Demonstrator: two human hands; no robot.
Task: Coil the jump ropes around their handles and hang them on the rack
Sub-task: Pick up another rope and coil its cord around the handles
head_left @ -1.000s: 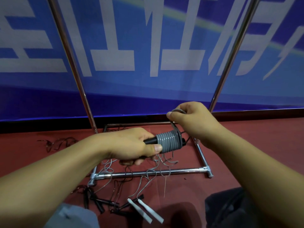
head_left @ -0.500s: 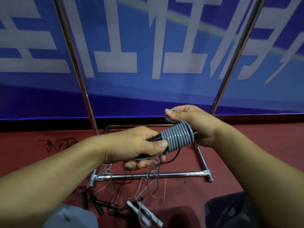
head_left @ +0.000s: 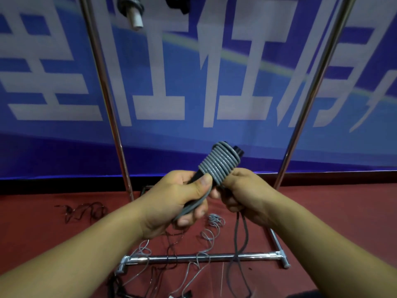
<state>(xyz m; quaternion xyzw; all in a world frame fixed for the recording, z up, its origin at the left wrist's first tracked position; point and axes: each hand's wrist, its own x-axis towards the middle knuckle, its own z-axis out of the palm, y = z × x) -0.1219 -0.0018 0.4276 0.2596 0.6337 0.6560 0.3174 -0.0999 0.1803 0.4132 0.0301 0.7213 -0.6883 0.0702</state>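
A grey jump rope (head_left: 219,164) is wound in tight turns around black handles, whose tip sticks out at the upper right of the coil. My left hand (head_left: 178,198) grips the lower end of the handles, thumb against the coil, with a grey strand running through its palm. My right hand (head_left: 245,192) holds the coil's underside, and a dark loose strand (head_left: 240,239) hangs from it to the floor. The chrome rack's uprights (head_left: 107,100) rise on both sides. A coiled rope with a white handle (head_left: 133,11) hangs at the top left.
The rack's chrome base bar (head_left: 204,258) lies on the red floor just below my hands. Several loose ropes, thin grey (head_left: 210,231) and black (head_left: 86,211), are tangled on the floor around it. A blue banner with white characters (head_left: 193,72) fills the background behind the rack.
The coiled handles have tilted up and risen toward the rack. My right hand dropped from the top of the coil to its underside. The view tipped upward, showing a rope hanging above.
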